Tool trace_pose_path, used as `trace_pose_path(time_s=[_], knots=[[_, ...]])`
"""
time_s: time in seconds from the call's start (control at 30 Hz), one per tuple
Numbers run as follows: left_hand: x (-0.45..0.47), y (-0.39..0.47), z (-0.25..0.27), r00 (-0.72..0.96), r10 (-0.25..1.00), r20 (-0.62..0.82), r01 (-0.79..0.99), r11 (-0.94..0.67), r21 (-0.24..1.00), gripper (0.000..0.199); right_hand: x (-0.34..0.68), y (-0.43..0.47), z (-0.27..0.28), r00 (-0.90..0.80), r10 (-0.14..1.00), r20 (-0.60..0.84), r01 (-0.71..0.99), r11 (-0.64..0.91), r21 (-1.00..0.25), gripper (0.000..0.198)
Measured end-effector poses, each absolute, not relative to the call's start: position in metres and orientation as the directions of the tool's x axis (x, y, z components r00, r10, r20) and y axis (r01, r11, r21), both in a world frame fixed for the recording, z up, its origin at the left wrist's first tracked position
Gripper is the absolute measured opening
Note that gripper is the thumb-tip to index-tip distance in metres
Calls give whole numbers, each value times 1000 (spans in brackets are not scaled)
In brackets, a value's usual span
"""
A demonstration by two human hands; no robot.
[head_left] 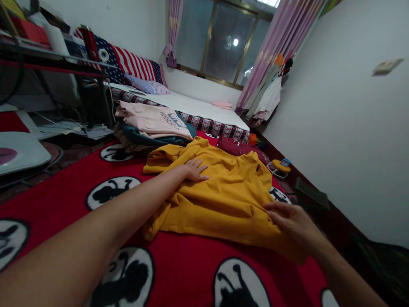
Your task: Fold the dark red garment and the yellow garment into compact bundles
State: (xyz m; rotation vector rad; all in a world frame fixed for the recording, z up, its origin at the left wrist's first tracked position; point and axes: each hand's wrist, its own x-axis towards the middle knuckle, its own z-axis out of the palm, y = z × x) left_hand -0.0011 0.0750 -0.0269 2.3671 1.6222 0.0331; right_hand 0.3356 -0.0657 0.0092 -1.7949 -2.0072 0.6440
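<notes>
A mustard-yellow shirt (220, 187) lies spread and wrinkled on a red blanket (179, 264) patterned with black figures in white circles. My left hand (194, 170) rests flat on the shirt's upper left area, its fingers spread. At the right side of the shirt, my right hand (286, 217) pinches the fabric between thumb and fingers. Just behind and left of the shirt sits a stack of folded clothes, with a pale pink shirt (153, 119) on top and a dark teal garment (140, 137) under it. Beyond the yellow shirt is a dark red garment (233, 146).
A cluttered desk (64, 59) stands at the left, with a white stool seat (22, 153) in front of it. A low bed (198, 106) runs below the window (230, 42). Clothes (266, 98) hang by the purple curtain. A small yellow stool (281, 166) is at the right.
</notes>
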Motion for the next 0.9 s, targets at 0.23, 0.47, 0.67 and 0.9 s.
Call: trace_pose_path(time_s=[0.23, 0.47, 0.67, 0.9], knots=[[2, 72, -22, 363, 912, -190, 927, -333, 173, 81, 327, -70, 40, -193, 976, -103, 979, 199, 45, 16], [3, 66, -25, 351, 925, -145, 931, -329, 155, 80, 230, -17, -5, -448, 807, 385, 751, 573, -328, 20], [-4, 51, -21, 405, 902, -151, 903, -369, 219, 83, 224, 7, -50, -356, 789, 500, 524, 612, -593, 17], [-49, 1, 8, 676, 736, 21, 602, -569, 560, 41, 226, 7, -47, -352, 792, 498, 531, 608, -591, 16]])
